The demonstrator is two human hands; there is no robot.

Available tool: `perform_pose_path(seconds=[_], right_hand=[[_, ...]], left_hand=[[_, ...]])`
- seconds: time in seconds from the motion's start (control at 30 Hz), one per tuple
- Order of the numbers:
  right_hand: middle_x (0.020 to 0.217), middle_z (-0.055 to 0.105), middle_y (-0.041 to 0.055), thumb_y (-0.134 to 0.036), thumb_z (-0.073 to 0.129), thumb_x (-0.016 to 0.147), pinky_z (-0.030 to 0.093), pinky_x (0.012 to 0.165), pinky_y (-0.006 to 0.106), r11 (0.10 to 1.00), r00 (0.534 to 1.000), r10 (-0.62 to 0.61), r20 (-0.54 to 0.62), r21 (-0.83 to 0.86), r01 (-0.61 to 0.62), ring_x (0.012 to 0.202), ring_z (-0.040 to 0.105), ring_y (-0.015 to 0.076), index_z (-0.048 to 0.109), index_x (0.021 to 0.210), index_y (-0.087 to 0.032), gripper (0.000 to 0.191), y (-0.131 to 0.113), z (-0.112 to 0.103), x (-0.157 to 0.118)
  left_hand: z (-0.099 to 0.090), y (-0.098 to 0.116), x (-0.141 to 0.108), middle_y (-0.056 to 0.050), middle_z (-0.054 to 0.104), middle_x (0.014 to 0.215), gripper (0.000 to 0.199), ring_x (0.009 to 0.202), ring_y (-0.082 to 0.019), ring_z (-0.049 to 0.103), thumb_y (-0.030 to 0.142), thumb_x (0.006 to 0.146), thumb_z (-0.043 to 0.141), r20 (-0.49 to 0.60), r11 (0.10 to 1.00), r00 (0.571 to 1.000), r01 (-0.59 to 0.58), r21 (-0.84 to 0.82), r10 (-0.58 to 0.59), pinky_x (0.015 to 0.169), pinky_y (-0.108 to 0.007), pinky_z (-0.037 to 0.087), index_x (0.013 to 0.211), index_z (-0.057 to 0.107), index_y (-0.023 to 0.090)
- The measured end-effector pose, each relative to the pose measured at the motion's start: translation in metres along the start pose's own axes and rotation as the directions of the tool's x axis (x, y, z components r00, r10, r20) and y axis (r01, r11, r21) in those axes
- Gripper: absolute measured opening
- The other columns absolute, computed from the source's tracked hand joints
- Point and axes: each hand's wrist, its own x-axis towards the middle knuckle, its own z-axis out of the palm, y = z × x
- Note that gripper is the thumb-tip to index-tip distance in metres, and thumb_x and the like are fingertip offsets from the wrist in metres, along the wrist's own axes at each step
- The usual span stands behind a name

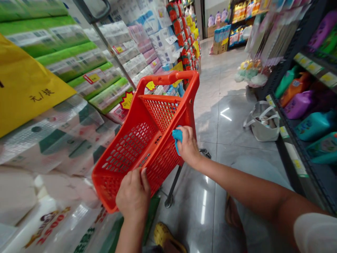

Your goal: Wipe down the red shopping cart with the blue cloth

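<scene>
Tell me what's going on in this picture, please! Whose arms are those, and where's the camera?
There's no robot here: those arms belong to a person with bare hands. The camera sits on their head, looking forward and down. Their left hand grips the rim of a red shopping cart. Their right hand holds a crumpled blue cloth at the cart's side. A pale bag stands on the shiny floor. Wrapped packs are piled on the picture's left; colourful bottles fill shelves on its right.

Free flr [229,149] btwn cart [159,166] & bag [265,130], packs [67,63] block L
</scene>
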Motion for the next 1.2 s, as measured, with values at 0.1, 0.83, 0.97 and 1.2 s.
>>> perform_pose_path(seconds=[0.1, 0.83, 0.97, 1.2], right_hand=[[0.13, 0.047, 0.0124, -0.004, 0.049, 0.083, 0.049, 0.106, 0.044, 0.984, 0.969, -0.173, 0.178, -0.018, 0.179, 0.122, 0.051, 0.0265, 0.049, 0.131, -0.022, 0.052, -0.012, 0.007, -0.019], [0.123, 0.046, 0.0149, -0.006, 0.046, 0.082, 0.046, 0.107, 0.046, 0.985, 0.985, 0.17, 0.025, 0.009, -0.17, 0.119, 0.052, 0.0259, 0.047, 0.126, -0.016, 0.046, 0.014, 0.0, 0.003], [0.129, 0.046, 0.0115, -0.003, 0.05, 0.078, 0.046, 0.109, 0.042, 0.998, 0.982, -0.029, 0.189, 0.055, 0.019, 0.123, 0.051, 0.0237, 0.049, 0.126, -0.022, 0.052, 0.006, 0.006, -0.017], [0.121, 0.046, 0.0121, -0.004, 0.046, 0.078, 0.045, 0.109, 0.045, 0.975, 0.979, 0.2, 0.038, 0.089, -0.202, 0.118, 0.053, 0.0234, 0.047, 0.123, -0.019, 0.048, 0.014, 0.01, -0.008]], left_hand=[[-0.001, 0.004, 0.002, -0.007, 0.068, 0.081, 0.036, 0.075, -0.019, 0.059, 0.039, 0.101, 0.041, 0.015, 1.0, 1.0, -0.009, -0.014, 0.009, 0.062, -0.028, 0.033, 0.099, 0.068, 0.016], [-0.016, 0.027, 0.056, -0.005, 0.067, 0.081, 0.036, 0.071, -0.019, 0.064, 0.04, 0.105, 0.029, 0.431, 0.998, 0.901, -0.026, -0.061, 0.05, 0.057, -0.029, 0.029, 0.09, 0.056, 0.021], [-0.012, 0.026, 0.058, -0.004, 0.065, 0.079, 0.032, 0.072, -0.018, 0.063, 0.036, 0.104, 0.031, 0.384, 0.991, 0.919, -0.054, -0.119, 0.096, 0.06, -0.029, 0.032, 0.085, 0.052, 0.021], [-0.008, 0.03, 0.058, -0.006, 0.066, 0.081, 0.031, 0.075, -0.02, 0.063, 0.033, 0.104, 0.031, 0.314, 0.991, 0.943, -0.073, -0.111, 0.105, 0.063, -0.03, 0.034, 0.084, 0.051, 0.02]])
